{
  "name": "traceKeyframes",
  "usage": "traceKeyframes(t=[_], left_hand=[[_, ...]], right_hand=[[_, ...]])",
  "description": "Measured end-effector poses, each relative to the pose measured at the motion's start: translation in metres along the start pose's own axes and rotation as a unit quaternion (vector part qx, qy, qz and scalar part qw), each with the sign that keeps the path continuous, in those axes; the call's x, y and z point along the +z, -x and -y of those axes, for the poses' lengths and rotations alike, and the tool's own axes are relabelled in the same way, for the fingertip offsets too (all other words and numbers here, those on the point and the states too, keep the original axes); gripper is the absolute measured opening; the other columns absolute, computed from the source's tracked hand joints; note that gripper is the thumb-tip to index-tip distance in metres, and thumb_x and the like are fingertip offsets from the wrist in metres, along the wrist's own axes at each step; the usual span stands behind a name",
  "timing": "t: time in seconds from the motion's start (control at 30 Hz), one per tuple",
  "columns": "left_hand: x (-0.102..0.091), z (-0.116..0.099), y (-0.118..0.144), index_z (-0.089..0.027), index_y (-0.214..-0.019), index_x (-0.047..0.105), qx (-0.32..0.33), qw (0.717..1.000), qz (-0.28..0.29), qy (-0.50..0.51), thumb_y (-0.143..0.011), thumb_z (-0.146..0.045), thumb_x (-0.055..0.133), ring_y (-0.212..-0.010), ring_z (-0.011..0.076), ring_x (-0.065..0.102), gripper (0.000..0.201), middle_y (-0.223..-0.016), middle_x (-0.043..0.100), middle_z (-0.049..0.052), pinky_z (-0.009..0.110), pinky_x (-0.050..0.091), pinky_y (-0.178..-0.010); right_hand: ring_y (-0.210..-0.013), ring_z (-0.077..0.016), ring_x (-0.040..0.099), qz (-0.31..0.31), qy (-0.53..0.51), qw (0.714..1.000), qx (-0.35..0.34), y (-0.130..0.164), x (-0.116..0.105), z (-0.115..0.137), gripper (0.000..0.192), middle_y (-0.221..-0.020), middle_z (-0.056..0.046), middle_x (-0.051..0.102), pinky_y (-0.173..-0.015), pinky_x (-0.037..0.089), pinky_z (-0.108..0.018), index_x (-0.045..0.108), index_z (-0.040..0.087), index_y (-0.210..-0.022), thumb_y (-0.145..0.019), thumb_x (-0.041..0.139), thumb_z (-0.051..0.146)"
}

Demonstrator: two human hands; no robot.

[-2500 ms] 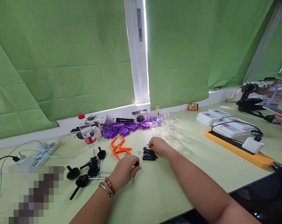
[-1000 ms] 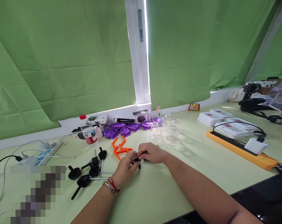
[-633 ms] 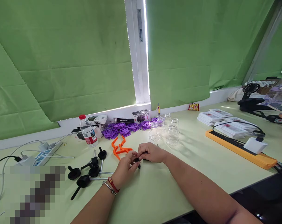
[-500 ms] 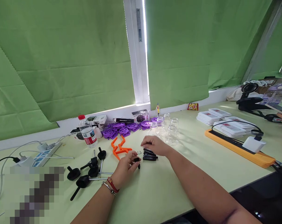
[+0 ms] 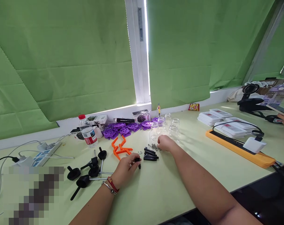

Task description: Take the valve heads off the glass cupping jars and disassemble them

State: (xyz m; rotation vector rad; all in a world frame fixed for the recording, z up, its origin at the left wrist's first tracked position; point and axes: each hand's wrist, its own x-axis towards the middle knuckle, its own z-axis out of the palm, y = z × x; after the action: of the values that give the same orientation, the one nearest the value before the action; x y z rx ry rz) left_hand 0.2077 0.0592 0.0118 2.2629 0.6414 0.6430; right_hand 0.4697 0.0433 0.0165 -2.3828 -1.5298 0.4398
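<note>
1. Green blinds hang behind a pale green table [image 5: 156, 193], with a bright white window post between them.

2. Left hand [image 5: 125, 168] rests on the table, fingers curled shut around a small black part [image 5: 138, 162] whose end pokes out past the fingertips, pointing down and to the right.

3. Right hand [image 5: 165, 144] lies farther back and to the right, palm down, fingers loosely bent over a scatter of small springs [image 5: 153, 146] — whether it actually pinches one I cannot tell.

4. Between the two hands sits a short stack of black sticks [image 5: 150, 155], their long axis running left to right, roughly across the line from one hand to the other.

5. That stack is just beside the right hand's fingertips and a little farther from the left hand — so the right hand is the nearer one, with the sticks lying toward the person and to its left.

6. Beyond the left hand lie orange clips [image 5: 119, 148]; to its left, black knobs on metal rods [image 5: 90, 172]. Clear jars [image 5: 173, 131] stand just behind the right hand, purple discs [image 5: 125, 128] and a water bottle [image 5: 87, 132] along the sill.
</note>
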Motion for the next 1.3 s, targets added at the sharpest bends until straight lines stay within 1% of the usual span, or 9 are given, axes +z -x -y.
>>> traceKeyframes(t=[0.37, 0.53, 0.6, 0.67, 0.73, 0.8, 0.87, 1.03, 1.3], left_hand=[[0.0, 0.001, 0.0, -0.02, -0.098, 0.057, 0.004, 1.0, 0.0, -0.003, -0.086, -0.031, 0.049, -0.08, 0.0165, 0.06, 0.018, -0.091, 0.066, 0.005, 0.029, 0.048, -0.072], [0.0, 0.002, 0.0, -0.02, -0.097, 0.057, 0.009, 1.0, 0.003, -0.007, -0.086, -0.031, 0.05, -0.08, 0.0164, 0.061, 0.017, -0.091, 0.067, 0.005, 0.029, 0.048, -0.072], [0.001, 0.004, 0.001, -0.02, -0.098, 0.056, 0.007, 1.0, -0.001, 0.001, -0.086, -0.031, 0.051, -0.082, 0.0171, 0.061, 0.017, -0.093, 0.067, 0.006, 0.03, 0.049, -0.074], [0.003, 0.006, 0.001, -0.02, -0.101, 0.053, -0.004, 1.0, -0.007, 0.02, -0.085, -0.031, 0.052, -0.086, 0.0184, 0.062, 0.02, -0.096, 0.067, 0.007, 0.031, 0.049, -0.075], [0.005, 0.008, 0.001, -0.019, -0.106, 0.05, -0.017, 0.999, -0.009, 0.043, -0.085, -0.031, 0.053, -0.09, 0.0195, 0.063, 0.025, -0.1, 0.067, 0.009, 0.032, 0.049, -0.076], [0.006, 0.01, 0.001, -0.019, -0.11, 0.047, -0.024, 0.998, -0.007, 0.056, -0.085, -0.031, 0.053, -0.09, 0.0199, 0.063, 0.029, -0.101, 0.067, 0.01, 0.033, 0.049, -0.076], [0.006, 0.01, 0.0, -0.019, -0.113, 0.046, -0.017, 0.998, -0.004, 0.059, -0.085, -0.03, 0.052, -0.092, 0.0202, 0.063, 0.031, -0.101, 0.067, 0.01, 0.032, 0.049, -0.075], [0.005, 0.006, -0.001, -0.018, -0.116, 0.048, 0.011, 0.999, -0.003, 0.044, -0.085, -0.028, 0.052, -0.088, 0.0196, 0.062, 0.033, -0.099, 0.067, 0.008, 0.031, 0.048, -0.072], [0.004, 0.005, -0.001, -0.019, -0.117, 0.048, 0.008, 0.999, 0.006, 0.053, -0.086, -0.028, 0.052, -0.091, 0.0197, 0.062, 0.033, -0.101, 0.067, 0.008, 0.03, 0.047, -0.073]], right_hand=[[-0.07, -0.0209, 0.062, 0.02, 0.012, 1.0, 0.004, 0.005, -0.001, 0.002, 0.032, -0.091, -0.012, 0.066, -0.053, 0.039, -0.025, 0.068, 0.017, -0.093, -0.064, 0.063, 0.006], [-0.079, -0.0208, 0.061, -0.032, -0.01, 0.999, -0.026, 0.01, -0.007, 0.007, 0.036, -0.097, -0.011, 0.064, -0.06, 0.042, -0.026, 0.066, 0.018, -0.102, -0.069, 0.058, 0.008], [-0.082, -0.0174, 0.059, -0.065, -0.041, 0.994, -0.075, 0.014, -0.007, 0.014, 0.035, -0.094, -0.007, 0.064, -0.065, 0.042, -0.025, 0.064, 0.021, -0.107, -0.075, 0.053, 0.012], [-0.073, -0.0128, 0.056, -0.096, -0.131, 0.973, -0.165, 0.021, -0.003, 0.024, 0.03, -0.085, -0.003, 0.062, -0.066, 0.043, -0.023, 0.063, 0.021, -0.106, -0.079, 0.051, 0.017], [-0.063, -0.0099, 0.052, -0.104, -0.275, 0.919, -0.264, 0.031, 0.004, 0.036, 0.025, -0.08, -0.001, 0.059, -0.062, 0.044, -0.022, 0.061, 0.018, -0.102, -0.08, 0.052, 0.024], [-0.06, -0.0087, 0.049, -0.074, -0.365, 0.87, -0.325, 0.043, 0.011, 0.049, 0.024, -0.079, -0.001, 0.057, -0.059, 0.044, -0.022, 0.059, 0.017, -0.101, -0.08, 0.055, 0.028], [-0.058, -0.008, 0.047, -0.033, -0.392, 0.847, -0.358, 0.054, 0.016, 0.058, 0.023, -0.075, 0.0, 0.056, -0.055, 0.042, -0.021, 0.058, 0.017, -0.099, -0.079, 0.057, 0.027], [-0.053, -0.0062, 0.041, 0.014, -0.345, 0.851, -0.395, 0.064, 0.015, 0.063, 0.014, -0.068, 0.002, 0.054, -0.05, 0.036, -0.019, 0.062, 0.017, -0.089, -0.075, 0.057, 0.017], [-0.048, -0.0046, 0.037, 0.003, -0.301, 0.853, -0.426, 0.058, 0.015, 0.057, 0.012, -0.064, 0.004, 0.055, -0.047, 0.032, -0.019, 0.064, 0.016, -0.079, -0.069, 0.059, 0.012]])
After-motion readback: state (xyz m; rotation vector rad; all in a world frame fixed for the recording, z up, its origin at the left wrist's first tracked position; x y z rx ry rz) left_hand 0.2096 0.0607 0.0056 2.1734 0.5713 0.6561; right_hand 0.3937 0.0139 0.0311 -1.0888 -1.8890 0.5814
